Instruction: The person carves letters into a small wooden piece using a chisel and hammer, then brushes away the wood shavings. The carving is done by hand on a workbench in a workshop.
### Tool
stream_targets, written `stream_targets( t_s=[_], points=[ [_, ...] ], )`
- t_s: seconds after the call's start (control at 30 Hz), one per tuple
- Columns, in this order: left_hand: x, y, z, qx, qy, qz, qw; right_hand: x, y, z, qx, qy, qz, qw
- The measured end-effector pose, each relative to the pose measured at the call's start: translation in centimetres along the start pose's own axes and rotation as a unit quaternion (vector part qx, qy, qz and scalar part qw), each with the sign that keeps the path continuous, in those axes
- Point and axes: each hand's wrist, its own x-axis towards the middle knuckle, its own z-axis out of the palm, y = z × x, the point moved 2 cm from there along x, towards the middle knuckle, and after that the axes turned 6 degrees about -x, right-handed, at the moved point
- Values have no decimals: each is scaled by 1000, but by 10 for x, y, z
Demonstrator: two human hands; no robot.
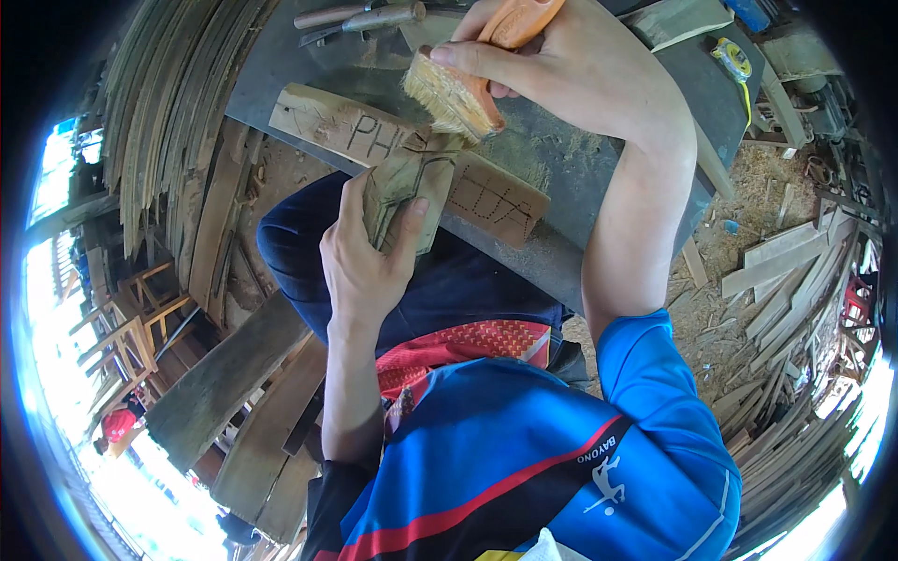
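Note:
My left hand [369,266] is closed round a small block of wood [409,192] with dark carved lines on its face, held tilted above my lap at the table's near edge. In my right hand [524,65] is a wide brush [454,93] with an orange handle and pale bristles. The bristle tips touch or hover just over the block's top end; I cannot tell which. Behind the block lies a wooden board [327,122] with dark lettering cut into it. Another lettered piece of wood [496,201] shows to the right; the block hides where the two meet.
Sawdust is scattered over the dark table [552,159]. Wooden-handled tools [365,17] lie at its far edge, and a yellow tape measure [732,58] at the far right. Stacked wood strips [178,103] stand left, planks [234,383] lower left, and scrap wood [795,262] right.

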Motion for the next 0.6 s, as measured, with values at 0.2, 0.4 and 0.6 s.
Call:
stream_targets(
  t_s=[0.2,0.4,0.6],
  points=[
    [1,1,1,0,4,10,1000,4,12,14,-12,29,18,999],
    [1,-1,1,-3,2,4,1000,2,11,14,-22,37,7,999],
    [1,1,1,-9,4,3,1000,4,11,17,-1,-2,42,999]
  ],
)
